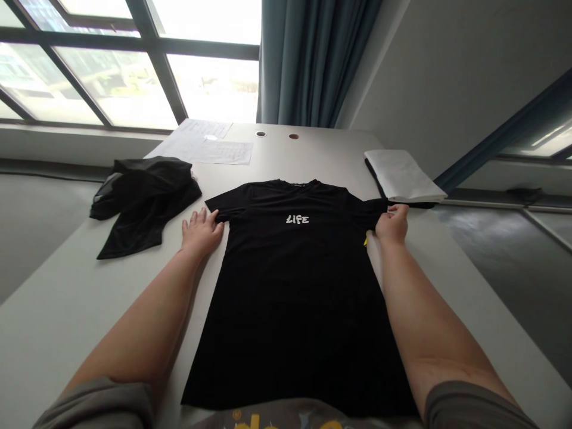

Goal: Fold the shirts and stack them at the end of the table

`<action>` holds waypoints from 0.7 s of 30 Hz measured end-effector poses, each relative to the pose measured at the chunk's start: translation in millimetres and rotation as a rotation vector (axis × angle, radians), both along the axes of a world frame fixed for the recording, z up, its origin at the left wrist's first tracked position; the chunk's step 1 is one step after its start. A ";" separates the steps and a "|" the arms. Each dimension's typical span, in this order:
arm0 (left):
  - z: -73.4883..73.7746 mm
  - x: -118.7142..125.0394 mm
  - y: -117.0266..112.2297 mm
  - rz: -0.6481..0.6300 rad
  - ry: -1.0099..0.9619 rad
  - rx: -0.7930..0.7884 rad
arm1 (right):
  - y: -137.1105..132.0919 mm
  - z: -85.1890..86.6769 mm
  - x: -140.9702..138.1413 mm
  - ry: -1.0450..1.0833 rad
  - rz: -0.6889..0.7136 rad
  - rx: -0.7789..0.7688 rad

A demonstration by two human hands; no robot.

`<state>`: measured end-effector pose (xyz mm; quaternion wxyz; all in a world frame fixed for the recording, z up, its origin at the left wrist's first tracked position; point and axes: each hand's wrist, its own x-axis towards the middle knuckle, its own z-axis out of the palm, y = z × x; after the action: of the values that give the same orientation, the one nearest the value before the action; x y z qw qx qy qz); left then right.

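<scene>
From far off, I see the black shirt (297,292) lying flat on the desk (313,158), neck at the far end, with small white letters (297,220) near the top. My left hand (201,231) lies with its fingers spread wide and touches one sleeve. My right hand (393,223) has its fingers pinching the end of the other sleeve. Messy black cloth (149,196) sits to the left, and folded white cloth (404,176) is just past my right hand
</scene>
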<state>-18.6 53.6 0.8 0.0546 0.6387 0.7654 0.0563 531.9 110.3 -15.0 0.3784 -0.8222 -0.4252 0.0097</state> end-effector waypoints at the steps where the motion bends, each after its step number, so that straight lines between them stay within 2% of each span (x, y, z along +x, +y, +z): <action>1: 0.0 0.0 0.0 0.000 -0.001 0.001 | 0.4 -0.8 0.1 -0.013 0.024 0.006; 7: 0.3 0.2 0.3 0.004 0.001 -0.002 | 0.7 -3.8 -1.1 -0.079 0.123 0.007; 16: 1.3 1.1 0.0 0.009 -0.005 -0.007 | 1.7 -2.9 -4.8 -0.083 0.124 -0.024; 21: 2.7 1.9 -0.6 0.012 -0.012 -0.014 | 0.5 -0.4 -5.8 -0.147 0.229 0.103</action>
<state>-16.6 53.1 3.5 0.0631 0.6333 0.7694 0.0550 526.1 110.8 -15.3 0.3844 -0.7461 -0.5428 -0.0295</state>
